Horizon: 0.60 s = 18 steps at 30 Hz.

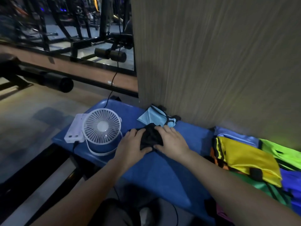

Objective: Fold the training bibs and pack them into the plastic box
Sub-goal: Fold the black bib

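The blue padded bench runs along a wood-grain wall and carries everything. Along its right end lies the largest lot: a loose heap of unfolded bibs, yellow on top with green, blue and orange under and beside it, so most of the folding seems yet to do. No plastic box shows anywhere, and nothing can be judged packed. At the bench's far edge against the wall sits a light blue bib, folded small and apparently finished. Just in front of it, near the middle of the bench, is the black bib, bunched into a compact bundle. The left hand and right hand lie flat on either side of it, fingers fairly straight, pressing rather than clutching.

At the left end a white desk fan stands just beside the left hand, with a white power bank touching it; these crowd the folding room.
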Each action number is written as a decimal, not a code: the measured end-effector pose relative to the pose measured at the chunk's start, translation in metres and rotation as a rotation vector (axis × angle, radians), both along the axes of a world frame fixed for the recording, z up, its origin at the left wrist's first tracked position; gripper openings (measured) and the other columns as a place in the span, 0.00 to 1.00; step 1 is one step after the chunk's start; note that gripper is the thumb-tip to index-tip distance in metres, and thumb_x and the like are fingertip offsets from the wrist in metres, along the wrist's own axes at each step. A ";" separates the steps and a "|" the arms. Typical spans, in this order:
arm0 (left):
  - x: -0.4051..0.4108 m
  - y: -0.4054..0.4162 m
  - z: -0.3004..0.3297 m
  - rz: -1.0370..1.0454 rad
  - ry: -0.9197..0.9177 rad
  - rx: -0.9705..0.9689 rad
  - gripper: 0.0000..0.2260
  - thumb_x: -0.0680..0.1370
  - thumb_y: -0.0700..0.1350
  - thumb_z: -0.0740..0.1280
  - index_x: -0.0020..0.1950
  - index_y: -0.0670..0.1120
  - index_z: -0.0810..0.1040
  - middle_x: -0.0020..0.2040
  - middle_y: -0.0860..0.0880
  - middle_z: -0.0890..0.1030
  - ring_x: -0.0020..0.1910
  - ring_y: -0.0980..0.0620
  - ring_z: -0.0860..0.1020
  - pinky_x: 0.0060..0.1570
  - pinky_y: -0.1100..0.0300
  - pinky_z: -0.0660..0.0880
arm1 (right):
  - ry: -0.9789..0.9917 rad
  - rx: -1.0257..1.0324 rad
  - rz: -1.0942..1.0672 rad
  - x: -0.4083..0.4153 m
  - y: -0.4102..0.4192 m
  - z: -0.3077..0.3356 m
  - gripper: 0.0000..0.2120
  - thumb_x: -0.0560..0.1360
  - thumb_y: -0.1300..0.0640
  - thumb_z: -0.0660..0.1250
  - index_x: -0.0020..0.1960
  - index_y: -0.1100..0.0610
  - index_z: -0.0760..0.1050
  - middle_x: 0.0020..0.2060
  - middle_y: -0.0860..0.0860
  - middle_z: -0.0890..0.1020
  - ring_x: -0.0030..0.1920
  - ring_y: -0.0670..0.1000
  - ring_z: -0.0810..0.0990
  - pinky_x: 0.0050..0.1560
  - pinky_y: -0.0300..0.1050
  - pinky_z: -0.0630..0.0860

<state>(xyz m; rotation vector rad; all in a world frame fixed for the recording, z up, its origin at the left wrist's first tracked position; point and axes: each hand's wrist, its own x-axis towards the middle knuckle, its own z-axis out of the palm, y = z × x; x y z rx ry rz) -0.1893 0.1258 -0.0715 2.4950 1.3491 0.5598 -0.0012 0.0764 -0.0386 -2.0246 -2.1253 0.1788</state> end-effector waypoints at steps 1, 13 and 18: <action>-0.001 0.000 0.001 0.001 -0.024 -0.019 0.34 0.73 0.61 0.72 0.75 0.51 0.66 0.61 0.48 0.74 0.61 0.46 0.73 0.58 0.50 0.74 | 0.002 0.022 -0.011 -0.001 0.002 0.000 0.34 0.75 0.44 0.70 0.76 0.48 0.61 0.63 0.49 0.73 0.63 0.54 0.71 0.64 0.48 0.68; -0.009 -0.017 0.043 -0.069 -0.136 0.093 0.24 0.70 0.66 0.62 0.52 0.48 0.82 0.51 0.51 0.74 0.52 0.47 0.72 0.54 0.49 0.73 | 0.123 0.245 0.021 0.001 -0.037 0.042 0.09 0.78 0.51 0.68 0.57 0.47 0.81 0.47 0.46 0.78 0.54 0.52 0.75 0.56 0.49 0.67; 0.001 -0.044 0.097 -0.172 -0.114 0.023 0.19 0.71 0.65 0.67 0.45 0.50 0.76 0.43 0.54 0.79 0.50 0.48 0.78 0.50 0.51 0.73 | 0.264 0.352 0.015 0.008 -0.066 0.076 0.09 0.76 0.57 0.71 0.56 0.52 0.83 0.49 0.48 0.78 0.53 0.54 0.76 0.56 0.53 0.73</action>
